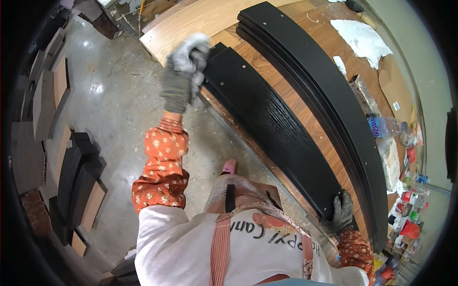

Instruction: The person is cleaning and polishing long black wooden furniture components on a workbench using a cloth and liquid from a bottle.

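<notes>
I grip the long black panel [267, 124] on the wooden workbench [191, 21], gloved left hand [183, 71] clenched on its far end, right hand [339, 214] clasping the near end, best kept level.

We grip a black board [267, 121] by both ends on the workbench [200, 19]: left hand [183, 71], right hand [341, 214], both gloved.

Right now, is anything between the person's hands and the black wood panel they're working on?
Nothing visible. The left hand presses a grey rag at the black panel's far end, and the right hand grips its near end directly.
</notes>
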A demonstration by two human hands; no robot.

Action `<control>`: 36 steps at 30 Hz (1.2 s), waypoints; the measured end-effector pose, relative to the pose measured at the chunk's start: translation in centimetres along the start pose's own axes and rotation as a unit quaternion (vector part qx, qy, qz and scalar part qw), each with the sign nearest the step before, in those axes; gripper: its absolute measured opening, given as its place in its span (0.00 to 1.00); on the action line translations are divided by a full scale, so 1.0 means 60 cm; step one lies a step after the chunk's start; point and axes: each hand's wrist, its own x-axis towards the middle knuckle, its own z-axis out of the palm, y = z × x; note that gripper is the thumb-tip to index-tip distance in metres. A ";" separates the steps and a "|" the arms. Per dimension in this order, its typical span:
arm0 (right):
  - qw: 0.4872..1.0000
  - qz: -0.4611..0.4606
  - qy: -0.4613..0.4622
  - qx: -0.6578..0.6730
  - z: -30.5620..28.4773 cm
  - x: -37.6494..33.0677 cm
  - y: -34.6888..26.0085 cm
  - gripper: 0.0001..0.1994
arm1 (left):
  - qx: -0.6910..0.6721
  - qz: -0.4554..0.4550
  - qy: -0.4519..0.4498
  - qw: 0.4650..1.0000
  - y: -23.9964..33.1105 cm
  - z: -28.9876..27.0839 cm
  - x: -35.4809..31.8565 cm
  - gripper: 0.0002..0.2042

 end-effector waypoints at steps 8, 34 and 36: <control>1.000 0.009 0.018 -0.002 0.003 -0.005 0.001 0.58 | 0.048 0.033 0.106 0.993 -0.028 0.033 0.036 0.21; 0.992 0.049 0.081 0.079 -0.030 0.045 -0.037 0.48 | 0.047 0.260 -0.317 0.911 0.188 0.266 -0.245 0.30; 0.980 0.005 0.199 0.001 -0.052 0.108 -0.070 0.49 | -0.080 0.212 -0.300 0.927 0.201 0.251 -0.235 0.31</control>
